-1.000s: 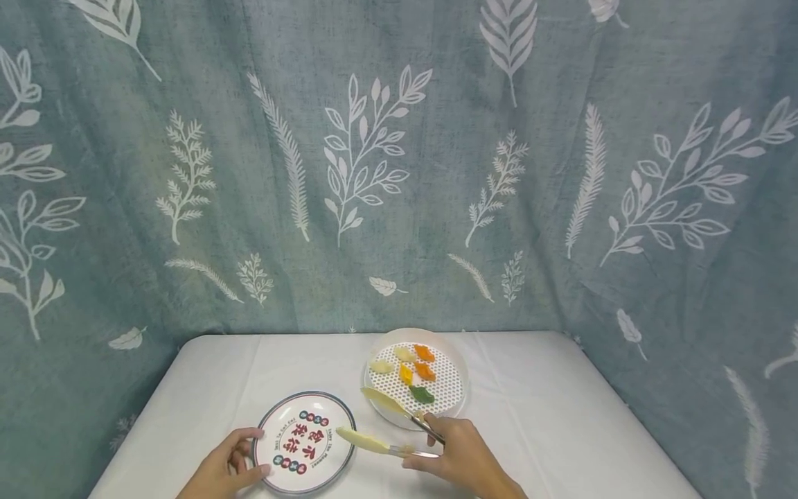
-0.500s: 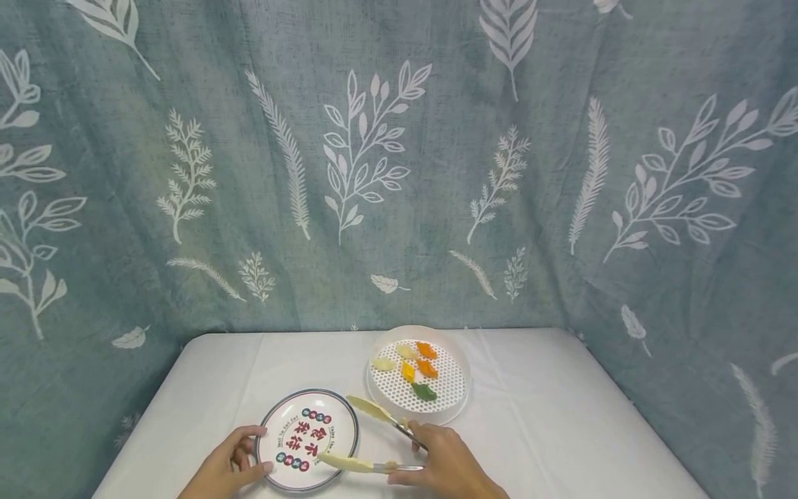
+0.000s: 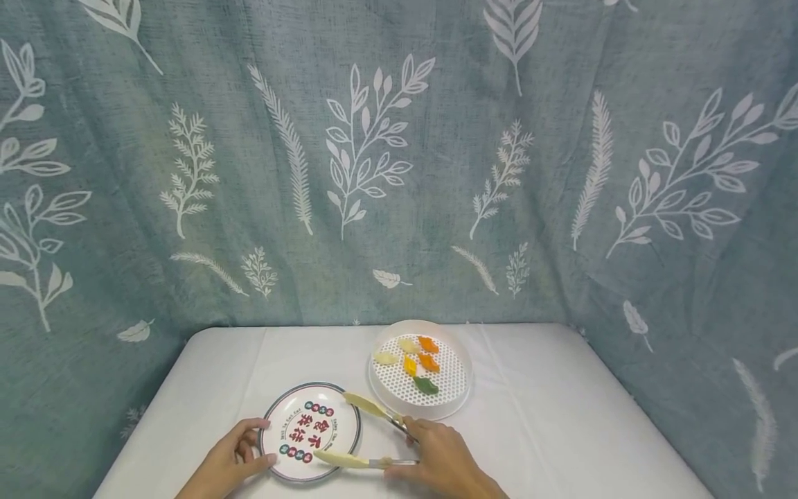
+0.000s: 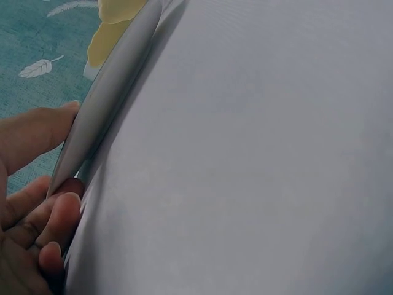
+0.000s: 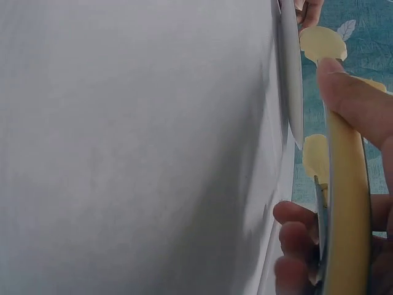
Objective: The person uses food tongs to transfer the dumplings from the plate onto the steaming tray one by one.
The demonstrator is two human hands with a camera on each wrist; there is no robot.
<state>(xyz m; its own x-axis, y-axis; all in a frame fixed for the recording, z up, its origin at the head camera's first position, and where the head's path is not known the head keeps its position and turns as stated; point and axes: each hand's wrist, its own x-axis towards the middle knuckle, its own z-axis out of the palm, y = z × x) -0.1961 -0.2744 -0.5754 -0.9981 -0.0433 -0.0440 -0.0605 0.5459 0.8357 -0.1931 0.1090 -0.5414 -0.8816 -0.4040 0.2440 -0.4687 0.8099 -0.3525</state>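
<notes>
My left hand pinches the near-left rim of a round white plate printed with red characters. In the left wrist view my thumb lies on one face of the plate, fingers behind the other. My right hand grips a pair of metal tongs with pale yellow tips, thumb along one arm in the right wrist view. The tongs' arms are spread apart with nothing between them. One tip overlaps the plate's lower right part, the other its upper right rim.
Behind the tongs stands a round white perforated tray. On it lie several small dumpling-like pieces: orange, yellow, green and pale. A white cloth covers the table, and a leaf-patterned curtain hangs behind.
My right hand has carried the tongs leftward from in front of the tray to the plate's right side. The left hand keeps its hold on the rim. The head view has shifted slightly.
</notes>
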